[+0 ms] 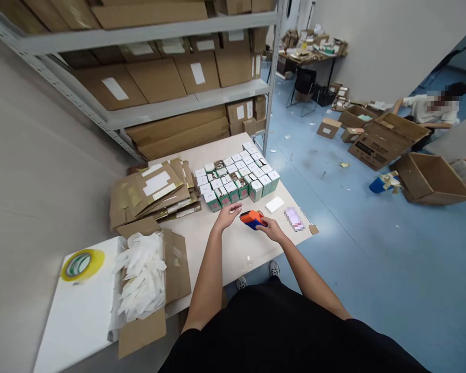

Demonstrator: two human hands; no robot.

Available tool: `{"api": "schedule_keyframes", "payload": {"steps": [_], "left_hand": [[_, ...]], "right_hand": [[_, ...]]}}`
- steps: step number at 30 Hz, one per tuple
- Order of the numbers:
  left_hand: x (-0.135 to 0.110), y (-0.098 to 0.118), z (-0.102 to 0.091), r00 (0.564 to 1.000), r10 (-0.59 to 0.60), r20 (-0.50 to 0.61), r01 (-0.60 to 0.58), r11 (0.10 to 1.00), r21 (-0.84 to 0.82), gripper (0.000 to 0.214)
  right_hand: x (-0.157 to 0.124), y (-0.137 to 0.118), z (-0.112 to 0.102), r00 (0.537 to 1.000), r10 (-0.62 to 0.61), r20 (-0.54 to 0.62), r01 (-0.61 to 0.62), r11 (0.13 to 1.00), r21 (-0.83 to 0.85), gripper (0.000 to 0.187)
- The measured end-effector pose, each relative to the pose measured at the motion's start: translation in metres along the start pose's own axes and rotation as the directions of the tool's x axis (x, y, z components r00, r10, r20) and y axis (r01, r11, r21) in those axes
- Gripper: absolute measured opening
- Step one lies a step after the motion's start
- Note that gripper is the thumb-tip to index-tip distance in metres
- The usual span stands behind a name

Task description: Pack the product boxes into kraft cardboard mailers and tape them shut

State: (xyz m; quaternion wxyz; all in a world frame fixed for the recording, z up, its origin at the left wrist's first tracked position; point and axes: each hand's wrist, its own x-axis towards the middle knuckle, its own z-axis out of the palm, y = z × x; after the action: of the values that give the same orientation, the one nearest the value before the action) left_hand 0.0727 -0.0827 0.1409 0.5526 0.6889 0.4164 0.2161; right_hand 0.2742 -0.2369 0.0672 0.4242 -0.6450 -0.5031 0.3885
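Note:
My right hand [271,229] is closed around an orange-and-blue handheld tool [251,219] that looks like a label gun. It is held above the front part of the table [233,248]. My left hand [228,215] is just left of the tool, fingers stretched toward it with a small gap between. Behind both hands stand several small white-and-green boxes [264,182] in close rows, some with open tops. A flat white card or box [274,204] lies right of the tool, and beyond it a blurred-out pale phone-shaped thing [294,219].
Flattened cardboard [147,189] is stacked at left. An open carton [176,264] holds white strips, beside yellow tape [82,264] on a white surface. Metal shelves [194,98] with cartons stand behind. Across the blue floor, a person [431,111] sits among open cartons [435,178] and a blue bin [383,184].

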Motion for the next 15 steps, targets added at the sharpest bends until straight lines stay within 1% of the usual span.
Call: {"api": "schedule_keyframes", "payload": {"steps": [2, 3, 4, 5, 6, 8, 10, 12, 15], "left_hand": [[0.001, 0.021, -0.015, 0.993, 0.021, 0.116, -0.025, 0.999, 0.035, 0.042], [0.0, 0.029, -0.022, 0.988, 0.031, 0.153, -0.039, 0.998, 0.051, 0.041], [-0.003, 0.036, -0.027, 0.985, 0.048, 0.166, -0.059, 0.996, 0.067, 0.039], [-0.007, 0.042, -0.031, 0.986, 0.071, 0.152, -0.085, 0.993, 0.086, 0.038], [-0.011, 0.048, -0.034, 0.989, 0.102, 0.111, -0.114, 0.987, 0.112, 0.036], [-0.022, 0.058, -0.037, 0.985, 0.17, -0.008, -0.166, 0.967, 0.191, 0.029], [-0.032, 0.068, -0.039, 0.966, 0.237, -0.107, -0.199, 0.938, 0.285, 0.023], [-0.039, 0.08, -0.046, 0.933, 0.314, -0.178, -0.229, 0.896, 0.381, 0.019], [-0.047, 0.102, -0.065, 0.851, 0.443, -0.282, -0.252, 0.816, 0.52, 0.021]], "right_hand": [[0.003, -0.021, -0.006, 0.997, -0.065, 0.042, 0.064, 0.998, 0.024, 0.03], [0.005, -0.031, -0.008, 0.994, -0.091, 0.061, 0.089, 0.995, 0.033, 0.03], [0.006, -0.039, -0.008, 0.99, -0.115, 0.08, 0.112, 0.993, 0.042, 0.03], [0.008, -0.046, -0.008, 0.985, -0.136, 0.102, 0.131, 0.99, 0.052, 0.03], [0.009, -0.052, -0.007, 0.98, -0.156, 0.124, 0.149, 0.987, 0.067, 0.03], [0.013, -0.062, -0.002, 0.967, -0.196, 0.164, 0.18, 0.978, 0.106, 0.03], [0.018, -0.069, 0.004, 0.956, -0.234, 0.177, 0.212, 0.968, 0.135, 0.031], [0.022, -0.073, 0.01, 0.95, -0.26, 0.174, 0.239, 0.962, 0.132, 0.032], [0.026, -0.072, 0.016, 0.945, -0.257, 0.202, 0.234, 0.964, 0.13, 0.034]]}}
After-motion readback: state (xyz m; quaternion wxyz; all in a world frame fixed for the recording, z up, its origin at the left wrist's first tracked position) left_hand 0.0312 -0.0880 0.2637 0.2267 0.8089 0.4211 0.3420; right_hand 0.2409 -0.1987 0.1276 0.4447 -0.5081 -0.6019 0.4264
